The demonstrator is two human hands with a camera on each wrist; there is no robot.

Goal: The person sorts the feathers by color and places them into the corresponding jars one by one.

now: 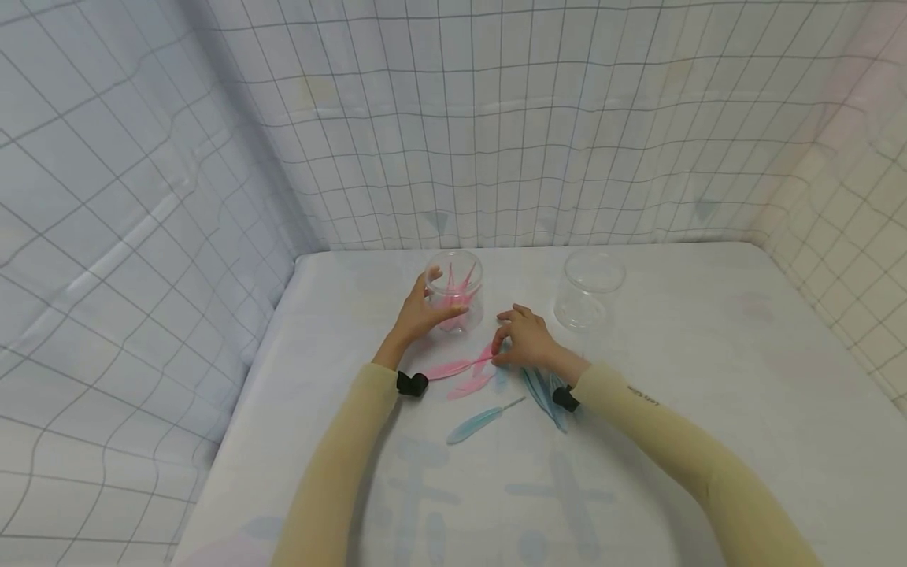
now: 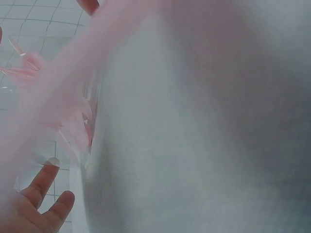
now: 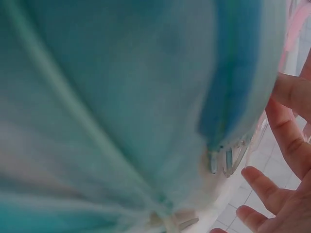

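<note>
My left hand (image 1: 418,313) grips a clear round jar (image 1: 473,316), thumb across the near side and fingers behind it. Pink feathers (image 1: 457,295) stand inside the jar, quills up, and show blurred in the left wrist view. Just right of and nearer than the jar, my right hand (image 1: 527,340) pinches the quill end of a pink feather (image 1: 448,369) between thumb and index finger, low over the table. Another pink feather (image 1: 469,387) lies below it. In the right wrist view, blue feathers (image 3: 233,73) fill much of the picture close to the camera.
A second clear jar (image 1: 591,291) stands behind my right hand. Several blue feathers (image 1: 540,391) lie under my right wrist, and one more blue feather (image 1: 476,424) lies nearer on the white table (image 1: 708,354). Gridded cloth (image 1: 496,134) hangs behind and at the sides.
</note>
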